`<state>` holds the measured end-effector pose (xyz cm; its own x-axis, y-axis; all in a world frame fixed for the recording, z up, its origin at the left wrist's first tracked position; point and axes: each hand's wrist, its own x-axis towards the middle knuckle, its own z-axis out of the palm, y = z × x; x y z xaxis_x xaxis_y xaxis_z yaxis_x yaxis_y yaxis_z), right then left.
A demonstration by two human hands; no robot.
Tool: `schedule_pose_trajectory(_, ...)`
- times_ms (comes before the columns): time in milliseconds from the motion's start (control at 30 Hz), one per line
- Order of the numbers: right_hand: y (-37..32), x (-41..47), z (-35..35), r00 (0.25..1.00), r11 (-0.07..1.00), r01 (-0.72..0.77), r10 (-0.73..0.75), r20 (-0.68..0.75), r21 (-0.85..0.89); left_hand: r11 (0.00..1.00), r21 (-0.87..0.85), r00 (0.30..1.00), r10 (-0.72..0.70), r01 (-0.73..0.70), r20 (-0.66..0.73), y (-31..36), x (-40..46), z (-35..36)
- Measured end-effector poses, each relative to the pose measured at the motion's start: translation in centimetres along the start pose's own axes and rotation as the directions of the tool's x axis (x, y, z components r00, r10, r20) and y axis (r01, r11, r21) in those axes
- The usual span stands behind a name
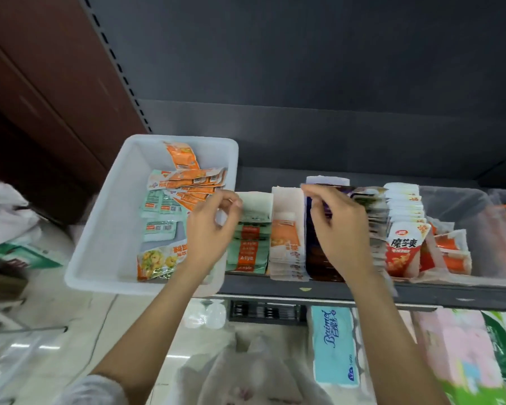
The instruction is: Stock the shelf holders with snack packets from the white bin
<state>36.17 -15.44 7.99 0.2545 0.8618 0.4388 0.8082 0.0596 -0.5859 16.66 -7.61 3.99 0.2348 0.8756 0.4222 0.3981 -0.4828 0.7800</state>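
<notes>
- The white bin (100, 229) sits at the left end of the shelf (362, 290), its near corner hanging past the front edge; orange and green snack packets (184, 182) lie loose inside it, mostly against its right wall.
- The left hand (209, 229) hovers over the bin's right rim with fingers loosely curled; blur hides whether the fingertips pinch anything, so its hold cannot be told.
- The right hand (333, 226) is over the dark purple holder (313, 229), thumb and forefinger pinched on the top edge of an upright purple packet (342, 189) in that row.
- To the left stand the orange holder (285, 244) and the green holder (250, 238), packets filed upright, their long axes running from the front edge to the back.
- Judged from this, the next packet lies left and slightly behind the left hand, which is far nearer the bin than the right.
</notes>
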Motion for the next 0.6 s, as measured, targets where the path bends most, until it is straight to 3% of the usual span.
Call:
schedule_pose_trajectory(67,-2.3,-0.4,2.4,0.995,0.994,0.029,-0.038,0.091,0.106,0.996,0.045,0.996,-0.082,0.083,-0.017,-2.4,-1.0,-3.2)
schedule_pose_trajectory(133,-4.5,-0.8,5.5,0.970,0.987,0.056,-0.089,0.224,0.152,0.969,0.166,0.980,-0.192,0.180,0.056,-5.5,-1.7,-6.1)
schedule_pose_trajectory(233,-7.6,-0.7,10.2,0.877,0.988,0.109,-0.146,0.458,0.106,0.831,0.498,0.853,-0.431,0.249,0.294,-10.7,-2.2,-9.2)
schedule_pose_trajectory(300,-9.2,-0.4,13.2,0.758,0.980,0.198,-0.146,0.635,-0.011,0.735,0.641,0.722,-0.564,0.219,0.400,-13.3,-2.3,-9.9)
schedule_pose_trajectory(367,-10.4,0.0,16.2,0.640,0.946,0.303,-0.109,0.760,-0.119,0.683,0.723,0.637,-0.606,0.108,0.477,-14.8,-2.1,-9.9)
schedule_pose_trajectory(433,-11.0,0.2,18.9,0.563,0.903,0.372,-0.035,0.826,-0.216,0.643,0.766,0.599,-0.618,0.011,0.510,-15.6,-1.8,-9.4)
schedule_pose_trajectory(500,-10.8,0.2,21.3,0.504,0.857,0.409,0.075,0.861,-0.314,0.619,0.785,0.585,-0.638,0.003,0.501,-15.8,-1.6,-9.0)
schedule_pose_trajectory(600,-10.3,-0.1,23.4,0.480,0.817,0.431,0.152,0.864,-0.383,0.626,0.779,0.595,-0.616,-0.027,0.516,-16.0,-1.1,-8.9)
